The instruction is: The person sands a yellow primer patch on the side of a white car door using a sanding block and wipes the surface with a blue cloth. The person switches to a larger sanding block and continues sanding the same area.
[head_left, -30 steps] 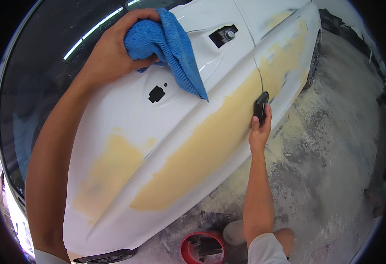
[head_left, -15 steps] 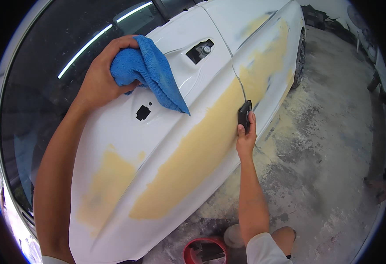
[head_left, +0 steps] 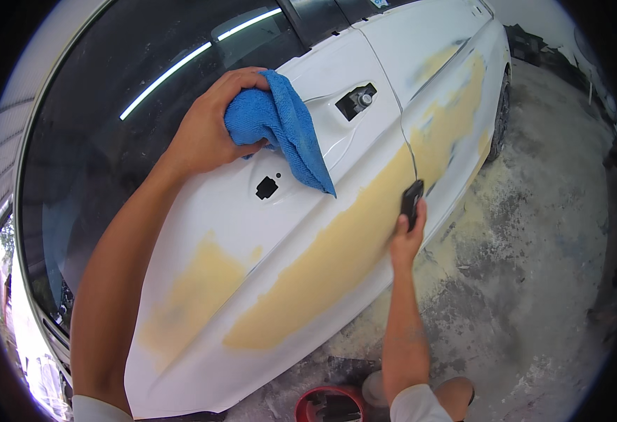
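My left hand [head_left: 199, 130] grips a folded blue cloth [head_left: 280, 126] just above the white car side panel [head_left: 308, 225], near an empty door-handle recess [head_left: 352, 103] and a smaller cutout [head_left: 266, 188]. My right hand [head_left: 408, 235] holds a black oblong block [head_left: 412, 204] at a broad pale-yellow patch [head_left: 322, 260] on the panel, by the seam between door panels. Another yellow patch [head_left: 196, 295] lies lower left, with faint grey showing through.
Dark window glass [head_left: 104, 176] runs along the left. A car wheel [head_left: 499, 119] is at the upper right, above a stained concrete floor [head_left: 533, 295]. A red bucket [head_left: 301, 408] with dark items inside and a pale round container [head_left: 373, 387] stand at the bottom.
The view has shifted, moving the car about in the picture. My left hand with the cloth sits slightly farther right on the panel; my right hand still holds the block near the seam.
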The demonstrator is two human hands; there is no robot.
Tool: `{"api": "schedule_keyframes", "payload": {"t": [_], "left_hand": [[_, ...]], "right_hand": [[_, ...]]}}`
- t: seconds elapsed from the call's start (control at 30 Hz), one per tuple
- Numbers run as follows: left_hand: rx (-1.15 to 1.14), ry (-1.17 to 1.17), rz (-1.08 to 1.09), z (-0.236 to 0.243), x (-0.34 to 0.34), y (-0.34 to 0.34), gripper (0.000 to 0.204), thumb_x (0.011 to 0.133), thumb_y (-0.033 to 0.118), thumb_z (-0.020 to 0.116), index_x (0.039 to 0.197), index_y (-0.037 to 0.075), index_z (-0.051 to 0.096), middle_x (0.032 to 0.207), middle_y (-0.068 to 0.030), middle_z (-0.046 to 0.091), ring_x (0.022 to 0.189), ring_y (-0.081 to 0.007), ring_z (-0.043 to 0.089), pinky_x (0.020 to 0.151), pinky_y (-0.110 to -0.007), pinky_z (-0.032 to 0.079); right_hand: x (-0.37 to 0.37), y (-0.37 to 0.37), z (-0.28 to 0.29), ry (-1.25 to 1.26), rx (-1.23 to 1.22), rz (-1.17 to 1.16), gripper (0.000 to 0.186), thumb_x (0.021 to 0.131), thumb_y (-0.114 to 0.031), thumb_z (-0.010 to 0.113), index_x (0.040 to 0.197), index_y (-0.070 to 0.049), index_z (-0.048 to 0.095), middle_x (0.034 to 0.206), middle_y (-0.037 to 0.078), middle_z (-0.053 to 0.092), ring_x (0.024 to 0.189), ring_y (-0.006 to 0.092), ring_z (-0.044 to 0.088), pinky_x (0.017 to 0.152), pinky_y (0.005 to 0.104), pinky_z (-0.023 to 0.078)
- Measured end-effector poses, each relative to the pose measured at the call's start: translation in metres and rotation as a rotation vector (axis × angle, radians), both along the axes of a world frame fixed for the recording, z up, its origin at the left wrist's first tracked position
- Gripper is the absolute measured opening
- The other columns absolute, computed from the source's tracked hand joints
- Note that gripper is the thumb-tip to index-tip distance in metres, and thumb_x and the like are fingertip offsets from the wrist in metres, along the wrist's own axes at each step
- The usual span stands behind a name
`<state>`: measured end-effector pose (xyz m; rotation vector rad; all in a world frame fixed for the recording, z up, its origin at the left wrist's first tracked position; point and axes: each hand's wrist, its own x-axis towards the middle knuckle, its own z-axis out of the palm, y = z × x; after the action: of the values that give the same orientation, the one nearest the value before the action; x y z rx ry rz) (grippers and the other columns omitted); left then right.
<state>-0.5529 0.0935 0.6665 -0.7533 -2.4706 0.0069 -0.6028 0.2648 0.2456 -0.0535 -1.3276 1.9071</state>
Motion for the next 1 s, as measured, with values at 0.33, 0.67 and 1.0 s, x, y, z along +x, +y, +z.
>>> {"api": "schedule_keyframes", "payload": {"t": [0.33,0.67,1.0], "left_hand": [[0.017,0.015,-0.069,-0.002,-0.002,-0.003,0.08,0.057,0.007,0.096,0.128,0.023,0.062,0.143,-0.0039,0.06,0.13,-0.0317,0.059,0.111,-0.046,0.048],[0.022,-0.029,0.013,-0.003,-0.001,-0.001,0.085,0.057,-0.004,0.093,0.13,0.023,0.059,0.152,-0.0058,0.053,0.136,-0.0308,0.055,0.115,-0.046,0.045],[0.015,0.021,-0.07,-0.004,-0.004,-0.005,0.083,0.058,0.002,0.095,0.13,0.025,0.059,0.148,-0.0043,0.057,0.133,-0.0323,0.057,0.113,-0.046,0.048]], "right_hand": [[0.236,-0.168,-0.009,-0.111,0.232,0.122,0.058,0.101,-0.034,0.065,0.148,-0.003,0.051,0.149,0.029,0.047,0.141,0.0478,0.044,0.117,0.0561,0.036],[0.121,-0.062,-0.007,-0.401,0.02,0.129,0.083,0.093,-0.04,0.077,0.157,-0.003,0.041,0.119,0.019,0.053,0.106,0.0299,0.057,0.098,0.0388,0.047],[0.029,-0.017,-0.066,-0.266,-0.035,0.147,0.073,0.097,-0.042,0.072,0.151,0.002,0.049,0.113,0.012,0.05,0.095,0.0212,0.052,0.085,0.0338,0.047]]}}
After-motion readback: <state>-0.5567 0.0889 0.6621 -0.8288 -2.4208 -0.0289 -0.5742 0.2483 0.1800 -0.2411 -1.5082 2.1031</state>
